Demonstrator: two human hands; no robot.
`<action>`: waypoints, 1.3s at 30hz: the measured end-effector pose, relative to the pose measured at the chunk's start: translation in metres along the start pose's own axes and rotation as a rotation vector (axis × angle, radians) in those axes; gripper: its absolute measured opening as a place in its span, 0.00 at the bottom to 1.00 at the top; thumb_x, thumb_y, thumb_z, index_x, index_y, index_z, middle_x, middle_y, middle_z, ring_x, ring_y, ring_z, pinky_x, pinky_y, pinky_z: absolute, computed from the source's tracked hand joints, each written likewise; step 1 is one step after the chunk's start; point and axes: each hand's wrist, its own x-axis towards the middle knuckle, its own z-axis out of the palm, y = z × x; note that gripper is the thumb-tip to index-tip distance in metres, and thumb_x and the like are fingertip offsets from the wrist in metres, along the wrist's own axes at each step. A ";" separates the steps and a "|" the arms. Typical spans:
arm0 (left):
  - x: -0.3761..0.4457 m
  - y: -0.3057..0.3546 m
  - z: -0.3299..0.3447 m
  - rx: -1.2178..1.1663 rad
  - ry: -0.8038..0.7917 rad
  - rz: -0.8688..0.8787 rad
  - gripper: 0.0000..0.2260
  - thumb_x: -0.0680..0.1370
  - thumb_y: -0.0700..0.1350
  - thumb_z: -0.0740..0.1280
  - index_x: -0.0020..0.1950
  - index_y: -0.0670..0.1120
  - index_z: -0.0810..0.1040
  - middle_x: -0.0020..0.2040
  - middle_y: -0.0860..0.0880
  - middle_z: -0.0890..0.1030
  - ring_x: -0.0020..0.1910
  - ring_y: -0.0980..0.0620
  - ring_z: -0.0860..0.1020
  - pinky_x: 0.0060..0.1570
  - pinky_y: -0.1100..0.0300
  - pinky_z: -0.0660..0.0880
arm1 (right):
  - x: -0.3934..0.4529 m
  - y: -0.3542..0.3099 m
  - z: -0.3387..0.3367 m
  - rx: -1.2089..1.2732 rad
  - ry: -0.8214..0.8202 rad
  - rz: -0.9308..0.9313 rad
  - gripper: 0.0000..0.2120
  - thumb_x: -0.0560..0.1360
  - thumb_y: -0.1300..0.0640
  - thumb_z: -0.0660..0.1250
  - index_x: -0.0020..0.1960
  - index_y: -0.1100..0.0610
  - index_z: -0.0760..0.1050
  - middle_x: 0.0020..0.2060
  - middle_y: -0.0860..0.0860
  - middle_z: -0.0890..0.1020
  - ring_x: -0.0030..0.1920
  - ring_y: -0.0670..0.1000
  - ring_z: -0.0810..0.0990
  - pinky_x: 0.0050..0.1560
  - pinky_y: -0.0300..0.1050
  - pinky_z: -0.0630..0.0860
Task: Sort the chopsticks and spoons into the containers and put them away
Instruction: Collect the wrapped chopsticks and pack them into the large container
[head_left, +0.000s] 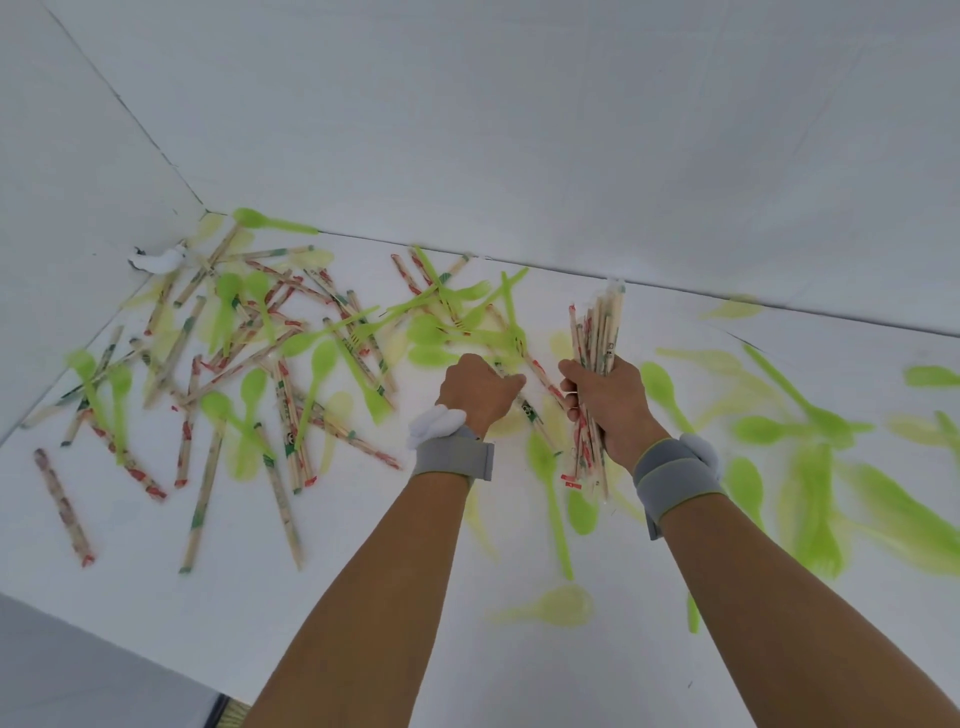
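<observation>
Wrapped chopsticks (283, 410) and green plastic spoons (314, 371) lie scattered over a white table (363, 545). My right hand (610, 402) grips an upright bundle of wrapped chopsticks (597, 332), its ends sticking out above and below the fist. My left hand (480, 387) is down on the table just left of it, fingers curled around a single wrapped chopstick (530, 408) lying among the spoons. Both wrists wear grey straps. No container is in view.
White walls enclose the table at the back and left, meeting in a corner (205, 210). A small white object (158, 260) sits near that corner. More green spoons and forks (810, 499) lie blurred on the right. The table's front edge (104, 629) runs at lower left.
</observation>
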 end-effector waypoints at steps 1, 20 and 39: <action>-0.002 0.001 0.006 0.038 0.018 -0.014 0.19 0.72 0.58 0.74 0.38 0.42 0.77 0.34 0.47 0.78 0.32 0.45 0.76 0.33 0.58 0.72 | 0.000 0.002 -0.001 -0.007 0.000 -0.001 0.04 0.78 0.62 0.70 0.49 0.61 0.75 0.27 0.51 0.77 0.26 0.50 0.71 0.27 0.42 0.72; -0.049 0.023 -0.028 -0.204 -0.260 0.143 0.16 0.72 0.51 0.67 0.39 0.37 0.82 0.33 0.45 0.79 0.29 0.49 0.72 0.32 0.61 0.69 | -0.011 -0.001 -0.002 0.105 -0.111 0.094 0.04 0.81 0.60 0.67 0.53 0.60 0.74 0.36 0.55 0.82 0.32 0.54 0.80 0.33 0.46 0.79; -0.058 0.040 0.022 -0.320 -0.223 0.216 0.16 0.77 0.53 0.70 0.40 0.41 0.84 0.33 0.46 0.83 0.27 0.54 0.75 0.33 0.59 0.72 | -0.012 0.008 -0.041 0.147 0.023 0.012 0.09 0.82 0.62 0.65 0.60 0.65 0.75 0.42 0.57 0.85 0.39 0.57 0.83 0.46 0.53 0.84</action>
